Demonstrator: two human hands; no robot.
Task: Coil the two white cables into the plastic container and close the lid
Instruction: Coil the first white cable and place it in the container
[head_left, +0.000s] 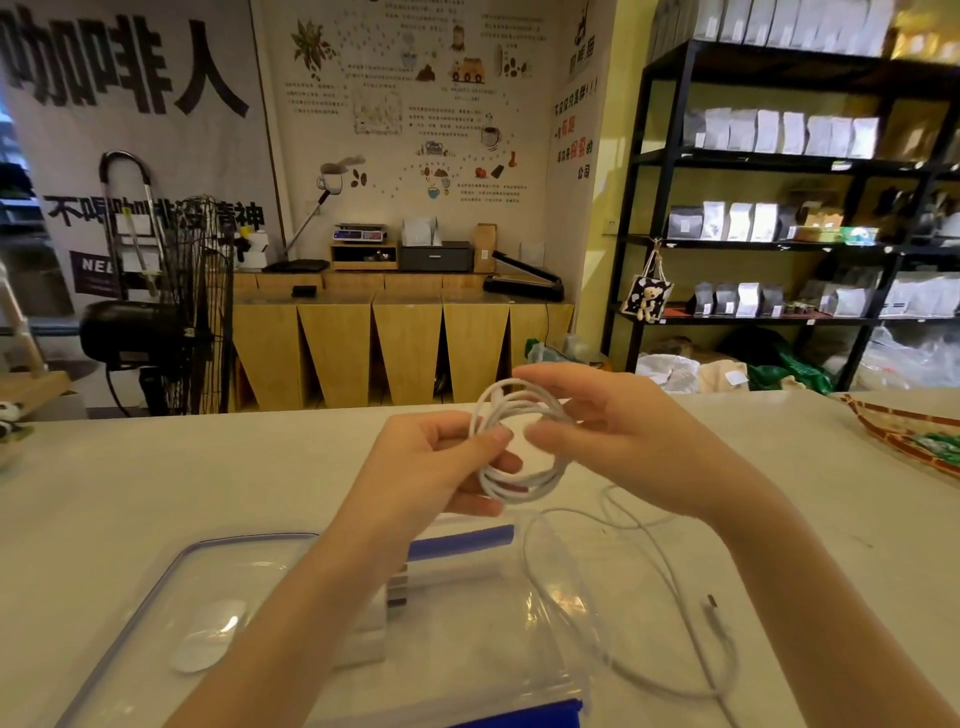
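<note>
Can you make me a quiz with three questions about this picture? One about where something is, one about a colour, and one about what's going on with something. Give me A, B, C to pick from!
1. Where is the coiled cable?
A. Held up between both hands
B. Inside the container
C. On the shelf

2. What colour are the clips on the plastic container?
A. Red
B. Blue
C. Green

3. What state is the second cable in?
A. Neatly coiled
B. Lying loose on the table
C. Tied in a knot

Answers:
1. A: the left hand and right hand both grip the coil above the table.
2. B: the clip on the far side is blue.
3. B: it sprawls in wide curves across the table and over the container's edge, plug end free.
</note>
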